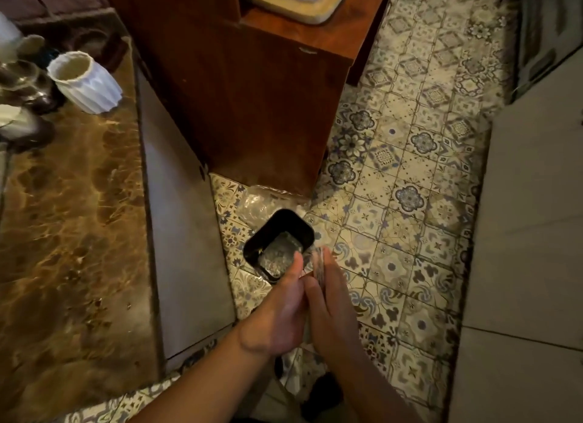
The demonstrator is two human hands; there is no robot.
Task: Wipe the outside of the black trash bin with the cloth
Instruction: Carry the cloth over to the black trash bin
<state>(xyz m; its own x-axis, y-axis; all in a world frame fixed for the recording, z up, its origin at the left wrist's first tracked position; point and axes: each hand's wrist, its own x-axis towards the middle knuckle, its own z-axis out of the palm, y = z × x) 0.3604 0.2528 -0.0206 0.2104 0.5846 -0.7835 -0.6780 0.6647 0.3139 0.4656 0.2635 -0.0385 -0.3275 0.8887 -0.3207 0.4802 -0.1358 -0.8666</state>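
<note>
Wiping looks not yet begun: black trash bin [279,244] stands upright on the patterned tile floor [410,220], just below frame centre, with no cloth touching its walls. Left hand [277,312] and right hand [328,299] meet at 5 o'clock of the bin, fingers curled around a folded, blurred object, probably the cloth [318,261]. All outer sides remain to do.

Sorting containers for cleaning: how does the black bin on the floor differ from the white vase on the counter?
The black trash bin is dark, smooth-walled and squarish with rounded corners; the white vase is pale, faceted and round-mouthed. The bin stands on the patterned floor, the vase on the marble counter. Both stand upright and open-topped.
</note>
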